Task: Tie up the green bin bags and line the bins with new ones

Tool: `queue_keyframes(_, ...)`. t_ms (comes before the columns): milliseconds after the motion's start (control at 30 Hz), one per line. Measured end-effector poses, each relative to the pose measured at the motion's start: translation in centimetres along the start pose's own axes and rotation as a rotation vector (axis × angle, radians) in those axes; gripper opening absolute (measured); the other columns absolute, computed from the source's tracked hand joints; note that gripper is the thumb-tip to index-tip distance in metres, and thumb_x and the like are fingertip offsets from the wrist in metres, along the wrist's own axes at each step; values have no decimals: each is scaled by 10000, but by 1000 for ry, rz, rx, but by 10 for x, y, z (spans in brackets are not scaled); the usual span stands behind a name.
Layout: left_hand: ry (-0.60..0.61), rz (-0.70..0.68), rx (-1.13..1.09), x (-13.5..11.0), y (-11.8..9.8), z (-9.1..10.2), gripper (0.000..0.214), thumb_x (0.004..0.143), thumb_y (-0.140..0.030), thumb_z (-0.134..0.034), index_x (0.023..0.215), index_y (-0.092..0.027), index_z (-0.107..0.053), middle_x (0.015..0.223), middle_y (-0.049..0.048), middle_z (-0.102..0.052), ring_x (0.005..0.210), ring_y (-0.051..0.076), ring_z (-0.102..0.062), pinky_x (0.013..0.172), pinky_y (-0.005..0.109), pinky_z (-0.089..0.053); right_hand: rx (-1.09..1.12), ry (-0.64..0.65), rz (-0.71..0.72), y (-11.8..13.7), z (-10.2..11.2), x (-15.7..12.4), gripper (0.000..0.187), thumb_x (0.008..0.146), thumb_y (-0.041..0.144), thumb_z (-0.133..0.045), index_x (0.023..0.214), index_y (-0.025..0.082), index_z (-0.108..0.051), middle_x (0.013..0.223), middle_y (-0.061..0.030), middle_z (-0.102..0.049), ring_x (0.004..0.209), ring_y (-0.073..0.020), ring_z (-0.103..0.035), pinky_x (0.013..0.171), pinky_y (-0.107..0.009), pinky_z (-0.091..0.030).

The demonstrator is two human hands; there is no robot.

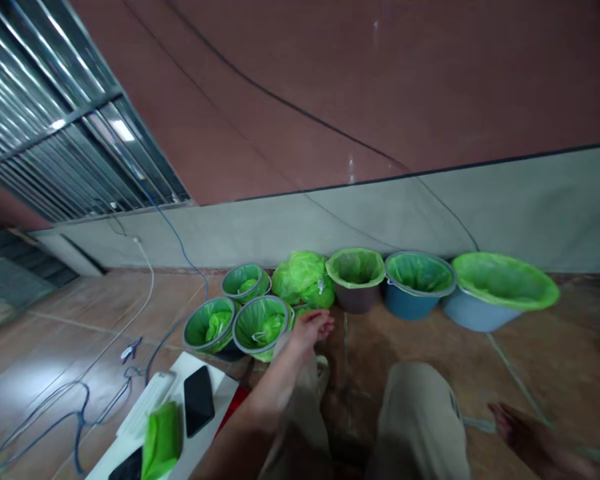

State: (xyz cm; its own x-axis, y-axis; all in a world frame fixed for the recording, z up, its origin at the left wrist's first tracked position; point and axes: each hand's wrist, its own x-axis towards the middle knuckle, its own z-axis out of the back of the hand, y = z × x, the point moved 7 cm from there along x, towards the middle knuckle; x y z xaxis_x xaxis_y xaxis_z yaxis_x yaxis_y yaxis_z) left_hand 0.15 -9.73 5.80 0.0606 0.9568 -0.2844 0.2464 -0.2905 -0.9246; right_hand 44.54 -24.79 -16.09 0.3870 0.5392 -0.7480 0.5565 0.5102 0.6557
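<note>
My left hand (pixel 314 327) reaches out above my knee, its fingers loosely curled with nothing visible in them. Just beyond it lies a heap of filled green plastic bags (pixel 307 270). Left of the hand stand three buckets with grey rims, the nearest a bucket (pixel 261 325) lined with a green bag. Right of the heap are a brown bucket (pixel 357 297), a blue bucket (pixel 413 301) and a grey-blue bucket (pixel 480 310), each with a green liner. Low at the right, my right hand (pixel 510 427) is dim and smeared; its fingers cannot be made out.
A white tabletop (pixel 225 387) at lower left carries a black phone (pixel 199 400), a green packet (pixel 161 440) and a white elongated object (pixel 147 403). Hoses and cables (pixel 80 417) trail over the tiled floor. A red-and-grey wall (pixel 330 223) runs behind the buckets.
</note>
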Motion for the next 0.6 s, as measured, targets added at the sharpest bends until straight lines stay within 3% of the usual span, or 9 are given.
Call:
queue_keyframes(67,-205,-36,-31,3,-12,59,373,657,-317,-788,959,-115,-701,890,112,-734,695,148,-671,702,276,-512,-18,80,40,22,-52,-16,218,700,42,-525,789,215,-624,767,-55,-696,598,-142,-660,511,-187,-561)
queue_keyframes(133,-489,-32,-12,2,-12,125,306,688,-256,-743,960,-126,-693,875,88,-730,662,125,-658,661,247,-501,-81,178,107,46,-118,-39,222,739,30,-514,822,200,-628,781,-50,-705,601,-117,-654,525,-162,-547)
queue_keyframes(200,-819,58,75,-8,4,187,219,739,-217,-678,942,-136,-682,821,61,-717,645,118,-650,601,215,-480,-175,261,169,59,-191,-64,148,808,88,-541,871,181,-638,828,-58,-717,629,-100,-657,557,-153,-543)
queue_keyframes(267,-917,151,106,-10,29,227,154,776,-213,-637,895,-120,-671,762,70,-694,638,145,-650,540,220,-456,-322,358,228,57,-268,-88,134,840,162,-590,963,169,-643,881,-65,-726,641,-95,-654,575,-163,-537)
queue_keyframes(367,-961,308,120,-6,73,263,159,781,-257,-652,785,-98,-664,657,84,-650,595,202,-651,477,256,-441,-589,496,280,24,-373,-112,132,878,231,-587,983,163,-628,816,-41,-711,594,-76,-616,545,-154,-487)
queue_keyframes(433,-970,391,115,2,96,276,205,786,-290,-662,778,-85,-667,636,92,-640,593,231,-660,468,276,-454,-765,569,300,-8,-427,-119,114,897,225,-550,941,162,-634,786,-19,-693,582,-65,-593,540,-151,-461)
queue_keyframes(533,-963,416,113,19,114,287,220,829,-286,-630,852,-73,-679,689,106,-671,649,248,-687,512,291,-504,-989,592,301,-50,-478,-119,105,888,181,-533,870,152,-632,716,2,-649,553,-61,-562,511,-148,-428)
queue_keyframes(600,-952,374,143,29,114,294,197,848,-261,-623,889,-79,-687,756,111,-693,726,251,-700,575,290,-533,-1055,595,290,-67,-498,-115,109,893,183,-530,845,147,-621,674,8,-621,536,-59,-544,497,-145,-415)
